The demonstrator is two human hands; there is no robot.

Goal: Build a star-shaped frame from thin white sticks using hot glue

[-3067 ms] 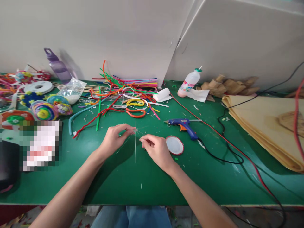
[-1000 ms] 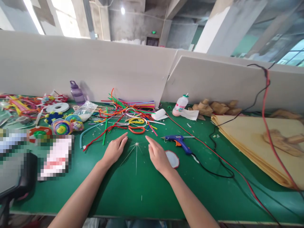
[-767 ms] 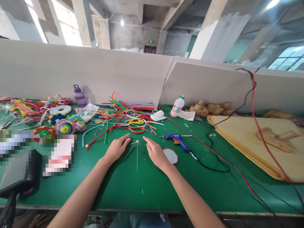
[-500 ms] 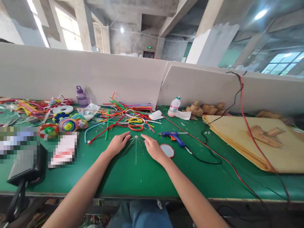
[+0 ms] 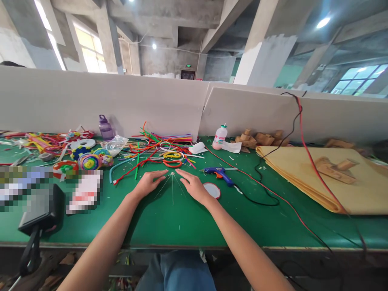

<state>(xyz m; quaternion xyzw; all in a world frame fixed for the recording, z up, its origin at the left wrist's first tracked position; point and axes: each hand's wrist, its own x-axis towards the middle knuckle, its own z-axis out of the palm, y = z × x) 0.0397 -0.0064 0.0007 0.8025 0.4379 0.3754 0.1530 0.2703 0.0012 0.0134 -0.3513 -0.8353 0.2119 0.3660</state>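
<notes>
Several thin white sticks fan out from a small white hub [image 5: 172,173] on the green tabletop, between my two hands. On its left side, my left hand [image 5: 149,181] lies with fingers stretched out, tips close to the hub. My right hand [image 5: 191,184] mirrors it from the right, fingers extended and slightly apart. Nothing shows in either hand, though parts of the sticks are hidden beneath them. Just beyond the hub sit red-handled scissors [image 5: 172,163]. A blue glue gun [image 5: 220,175] and a round white disc with a red rim [image 5: 211,190] are right of my right hand.
Behind my hands lies a pile of coloured pipe cleaners [image 5: 151,147]. Yarn-wrapped ornaments [image 5: 91,160], a purple bottle [image 5: 106,128] and a dark box-like device [image 5: 42,210] are leftward. Rightward are a glue bottle [image 5: 220,137], folded brown paper [image 5: 287,173] and a red cable [image 5: 315,161].
Both hands have flattened out a little, their fingertips now nearer to each other at the far side of the hub. The camera view has shifted slightly.
</notes>
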